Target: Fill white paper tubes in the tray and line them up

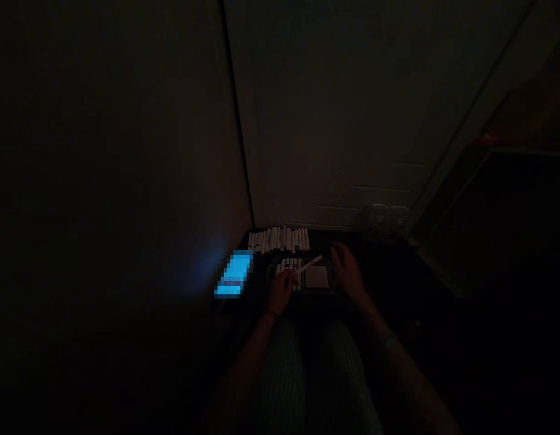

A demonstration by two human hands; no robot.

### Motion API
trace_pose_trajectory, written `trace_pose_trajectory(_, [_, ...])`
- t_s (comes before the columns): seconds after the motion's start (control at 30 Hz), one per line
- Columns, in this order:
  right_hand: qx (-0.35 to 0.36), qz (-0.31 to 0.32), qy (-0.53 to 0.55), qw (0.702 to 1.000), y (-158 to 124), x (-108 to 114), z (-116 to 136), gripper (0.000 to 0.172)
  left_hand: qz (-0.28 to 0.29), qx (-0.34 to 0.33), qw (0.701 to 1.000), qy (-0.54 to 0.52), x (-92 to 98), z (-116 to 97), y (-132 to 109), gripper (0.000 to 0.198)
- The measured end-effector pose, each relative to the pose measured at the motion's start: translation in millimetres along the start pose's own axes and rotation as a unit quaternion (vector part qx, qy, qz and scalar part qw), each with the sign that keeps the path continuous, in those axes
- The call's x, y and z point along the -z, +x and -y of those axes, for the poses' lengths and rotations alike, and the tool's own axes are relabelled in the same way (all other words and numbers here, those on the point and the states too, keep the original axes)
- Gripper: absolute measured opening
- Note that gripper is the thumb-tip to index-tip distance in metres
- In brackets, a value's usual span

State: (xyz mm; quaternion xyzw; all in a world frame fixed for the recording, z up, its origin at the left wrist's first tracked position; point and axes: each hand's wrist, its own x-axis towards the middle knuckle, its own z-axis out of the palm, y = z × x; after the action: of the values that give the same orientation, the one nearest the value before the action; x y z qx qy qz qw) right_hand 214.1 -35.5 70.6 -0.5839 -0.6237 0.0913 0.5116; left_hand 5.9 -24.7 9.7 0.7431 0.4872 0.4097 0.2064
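Observation:
The light is very dim. My left hand (280,291) is closed around a white marker (310,264), which slants up to the right. Below and behind it, several white markers (289,264) lie side by side in a clear case (331,289). A pale square pad (316,277) sits in the right part of that case. My right hand (348,270) is raised just right of the case with its fingers curled together. A small dark thing may be at its fingertips, but the darkness hides what it is.
A long row of white markers (280,239) lies at the back of the dark table. A glowing screen (234,275) stands at the left by the wall. Clear containers (383,222) are at the back right. My knees (284,368) are below the table's front edge.

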Motion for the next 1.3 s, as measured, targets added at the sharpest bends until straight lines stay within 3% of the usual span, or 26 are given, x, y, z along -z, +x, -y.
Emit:
trace_pose_trajectory(0.13, [-0.036, 0.081, 0.027, 0.996, -13.6, -40.2, -14.9, 0.033, 0.019, -0.022, 0.999, 0.021, -1.8, 3.0, -0.2, 0.028])
trace_pose_trajectory(0.27, [-0.037, 0.036, 0.088, 0.995, -23.3, -60.8, -26.9, 0.034, 0.028, -0.032, 0.998, 0.048, -3.0, 3.3, -0.2, 0.025])
trace_pose_trajectory(0.6, [-0.04, -0.066, 0.098, 0.992, -34.1, -60.4, -34.5, 0.034, 0.065, -0.074, 0.99, 0.096, -4.3, -4.6, 4.9, 0.029])
trace_pose_trajectory(0.73, [-0.046, -0.051, 0.142, 0.988, -31.1, -58.9, -36.0, 0.034, 0.059, -0.038, 0.991, 0.11, -3.6, -4.6, 6.5, 0.031])
trace_pose_trajectory(0.83, [-0.066, -0.049, 0.162, 0.983, -29.8, -59.5, -37.3, 0.035, 0.075, -0.051, 0.987, 0.13, -2.8, -4.4, 7.2, 0.031])
trace_pose_trajectory(1.03, [-0.094, -0.1, 0.097, 0.986, -29.0, -63.8, -40.8, 0.034, 0.055, -0.086, 0.977, 0.186, -8.5, -3.1, 7.8, 0.03])
trace_pose_trajectory(1.17, [-0.101, -0.076, 0.118, 0.985, -28.5, -63.7, -41.8, 0.036, 0.052, -0.096, 0.977, 0.181, -11.0, -6.0, 6.0, 0.028])
trace_pose_trajectory(1.3, [-0.094, -0.082, 0.111, 0.986, -27.5, -61.8, -42.4, 0.034, 0.051, -0.064, 0.984, 0.157, -7.6, -7.9, 4.5, 0.027])
